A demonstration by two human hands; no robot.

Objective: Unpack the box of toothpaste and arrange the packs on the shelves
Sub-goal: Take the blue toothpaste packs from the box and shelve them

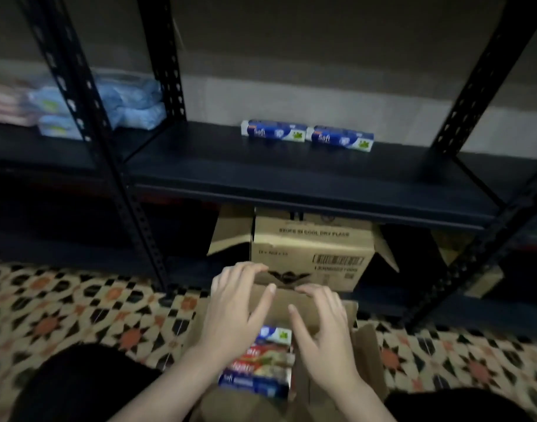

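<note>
at the far left, soft blue packs (130, 105) sit on the neighbouring shelf bay, well apart from the work and no bother to it. moving in, a black slotted upright (114, 166) runs down to the patterned floor (63, 315) just left of the open box (364, 354), so anything lifted out should rise straight before it swings toward the shelf. the left hand (233, 312) hovers over the box with fingers spread and slightly curled, empty, its fingertips at the far flap (279, 296). between the hands the toothpaste packs (261, 360) lie stacked inside the box, blue ones and red ones, though the blur makes it hard to say how many. the right hand (319, 327) is likewise spread and holds nothing, fingertips on the same flap. the step in hand looks like pressing that flap back out of the way; best to fold it fully down so it does not spring over the packs, then take the top pack by its long sides. beyond, a second carton (309, 248) stands under the shelf (291, 175), close behind the flap and likely to limit how far it folds. above and to the right, two blue packs (306, 135) already stand end to end on the shelf, with bare board on both sides for more.
</note>
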